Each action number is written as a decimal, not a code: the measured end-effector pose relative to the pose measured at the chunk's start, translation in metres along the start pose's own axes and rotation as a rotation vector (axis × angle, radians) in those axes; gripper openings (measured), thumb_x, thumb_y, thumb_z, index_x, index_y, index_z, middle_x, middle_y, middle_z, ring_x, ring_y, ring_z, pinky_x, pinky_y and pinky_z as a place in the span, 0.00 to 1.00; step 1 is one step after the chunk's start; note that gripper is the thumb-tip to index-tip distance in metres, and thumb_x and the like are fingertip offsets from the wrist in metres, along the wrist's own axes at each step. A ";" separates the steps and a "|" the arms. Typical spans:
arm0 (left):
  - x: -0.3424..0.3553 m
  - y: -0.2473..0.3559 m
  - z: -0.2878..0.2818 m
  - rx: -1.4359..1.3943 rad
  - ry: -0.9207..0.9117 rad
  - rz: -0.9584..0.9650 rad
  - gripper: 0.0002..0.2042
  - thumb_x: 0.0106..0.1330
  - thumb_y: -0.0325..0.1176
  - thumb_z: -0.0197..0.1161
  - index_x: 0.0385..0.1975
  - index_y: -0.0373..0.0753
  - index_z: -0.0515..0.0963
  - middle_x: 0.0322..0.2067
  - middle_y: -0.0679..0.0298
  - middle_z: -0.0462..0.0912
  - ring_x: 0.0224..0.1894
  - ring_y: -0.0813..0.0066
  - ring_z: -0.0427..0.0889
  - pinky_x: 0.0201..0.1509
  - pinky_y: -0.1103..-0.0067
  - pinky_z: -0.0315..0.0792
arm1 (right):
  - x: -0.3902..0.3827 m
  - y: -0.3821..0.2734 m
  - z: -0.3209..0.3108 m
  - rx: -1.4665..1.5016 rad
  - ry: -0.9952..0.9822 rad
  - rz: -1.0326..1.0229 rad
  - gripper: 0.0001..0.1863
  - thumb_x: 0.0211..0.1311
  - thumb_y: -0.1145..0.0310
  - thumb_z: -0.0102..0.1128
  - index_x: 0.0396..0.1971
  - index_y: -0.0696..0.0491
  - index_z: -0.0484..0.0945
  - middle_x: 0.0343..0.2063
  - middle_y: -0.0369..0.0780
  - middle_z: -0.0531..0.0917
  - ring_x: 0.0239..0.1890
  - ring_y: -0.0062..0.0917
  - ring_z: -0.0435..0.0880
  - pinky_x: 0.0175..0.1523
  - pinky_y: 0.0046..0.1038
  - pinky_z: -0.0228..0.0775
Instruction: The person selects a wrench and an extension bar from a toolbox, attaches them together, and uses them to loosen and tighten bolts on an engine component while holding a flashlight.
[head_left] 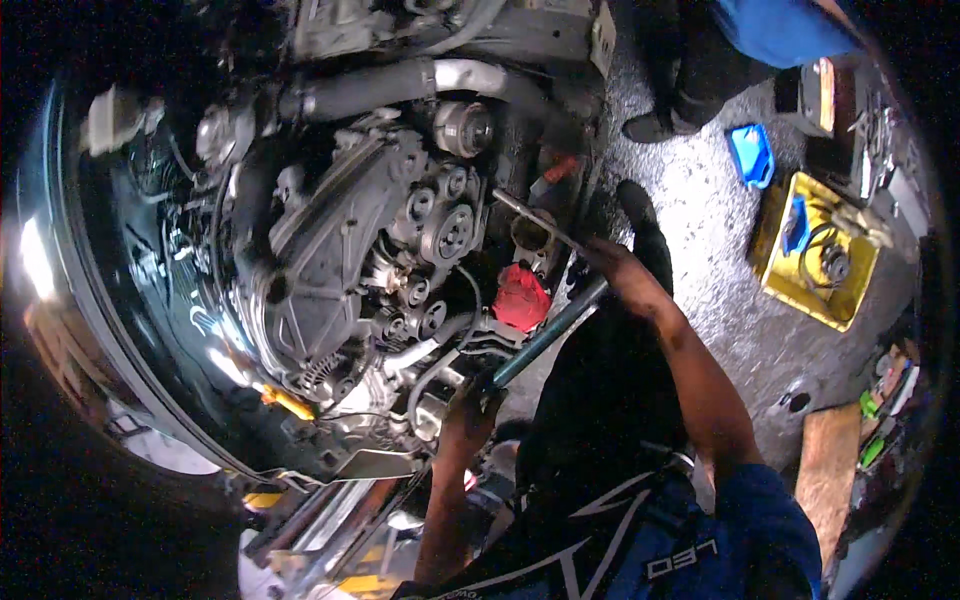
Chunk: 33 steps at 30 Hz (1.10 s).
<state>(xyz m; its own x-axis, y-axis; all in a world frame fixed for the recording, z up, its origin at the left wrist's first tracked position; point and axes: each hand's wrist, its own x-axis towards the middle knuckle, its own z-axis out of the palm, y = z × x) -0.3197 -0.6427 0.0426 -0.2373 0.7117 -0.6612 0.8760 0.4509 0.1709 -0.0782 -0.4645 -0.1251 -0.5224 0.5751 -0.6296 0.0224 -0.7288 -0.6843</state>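
My right hand is closed around one end of a long, slim metal bar. The bar's other end points up and left towards the engine's pulleys. Lower and to the left, my left hand is closed at the lower end of a dark green tube, which slants up to the right and reaches just below my right hand. Between the bar and the tube lies a crumpled red cloth at the front edge of the engine bay. My fingertips are partly in shadow.
The open engine bay holds a ribbed engine cover and a thick hose. On the wet floor are a yellow crate with parts inside and a blue container. Another person in blue stands at the top right. A wooden board lies lower right.
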 end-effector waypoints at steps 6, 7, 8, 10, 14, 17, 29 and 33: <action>-0.039 -0.028 0.042 -0.319 0.042 -0.068 0.24 0.59 0.46 0.68 0.46 0.32 0.77 0.43 0.46 0.81 0.49 0.48 0.79 0.49 0.64 0.73 | -0.056 0.044 0.016 -0.914 0.034 -0.584 0.19 0.61 0.74 0.52 0.53 0.51 0.76 0.64 0.42 0.67 0.64 0.35 0.68 0.63 0.30 0.65; -0.047 -0.032 0.045 -0.393 0.010 -0.096 0.22 0.59 0.45 0.69 0.45 0.33 0.78 0.42 0.47 0.82 0.48 0.49 0.80 0.47 0.65 0.73 | -0.067 0.039 0.031 -0.803 0.027 -0.557 0.26 0.51 0.80 0.60 0.54 0.51 0.75 0.63 0.44 0.68 0.64 0.37 0.68 0.61 0.32 0.68; -0.052 -0.055 0.075 -0.580 0.036 -0.061 0.20 0.59 0.44 0.69 0.43 0.34 0.78 0.40 0.49 0.83 0.45 0.50 0.81 0.45 0.65 0.73 | -0.066 0.034 0.047 -0.212 0.039 -0.231 0.29 0.46 0.82 0.61 0.54 0.51 0.75 0.60 0.44 0.71 0.62 0.37 0.70 0.59 0.32 0.69; -0.068 -0.049 0.085 -0.623 0.098 -0.074 0.19 0.58 0.44 0.70 0.40 0.34 0.79 0.37 0.50 0.83 0.42 0.51 0.82 0.45 0.66 0.73 | -0.073 0.046 0.047 -0.724 0.004 -0.558 0.24 0.50 0.80 0.60 0.50 0.52 0.75 0.50 0.42 0.77 0.49 0.32 0.76 0.51 0.30 0.71; -0.088 -0.050 0.133 -0.598 0.276 -0.060 0.18 0.55 0.43 0.72 0.36 0.34 0.80 0.34 0.51 0.82 0.37 0.50 0.81 0.42 0.66 0.73 | -0.075 0.102 0.046 0.049 0.045 -0.134 0.15 0.58 0.72 0.57 0.45 0.57 0.76 0.29 0.36 0.75 0.31 0.24 0.73 0.41 0.29 0.69; -0.091 -0.033 0.156 -0.638 0.256 -0.121 0.17 0.55 0.41 0.71 0.36 0.35 0.80 0.35 0.53 0.83 0.38 0.52 0.81 0.43 0.66 0.74 | -0.089 0.078 0.064 0.346 -0.017 0.024 0.18 0.62 0.66 0.54 0.48 0.61 0.75 0.19 0.31 0.68 0.20 0.17 0.66 0.33 0.27 0.64; 0.077 -0.011 0.234 -0.530 0.752 -0.247 0.24 0.69 0.44 0.56 0.57 0.33 0.69 0.54 0.44 0.72 0.55 0.43 0.71 0.58 0.61 0.67 | -0.080 0.087 -0.012 -0.467 -0.107 -0.166 0.19 0.66 0.65 0.59 0.51 0.61 0.76 0.21 0.31 0.75 0.22 0.14 0.69 0.28 0.19 0.63; 0.157 -0.070 0.262 -0.272 1.046 -0.295 0.25 0.70 0.43 0.52 0.61 0.33 0.66 0.60 0.46 0.67 0.63 0.47 0.65 0.68 0.60 0.57 | -0.047 0.114 -0.016 -0.629 -0.226 -0.161 0.18 0.65 0.67 0.60 0.51 0.59 0.76 0.22 0.30 0.76 0.22 0.14 0.70 0.28 0.20 0.64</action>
<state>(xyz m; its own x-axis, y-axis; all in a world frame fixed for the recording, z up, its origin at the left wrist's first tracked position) -0.3085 -0.7038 -0.2648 -0.7688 0.6023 0.2149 0.6366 0.6887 0.3472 -0.0368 -0.5687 -0.1793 -0.7244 0.5163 -0.4568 0.3847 -0.2471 -0.8893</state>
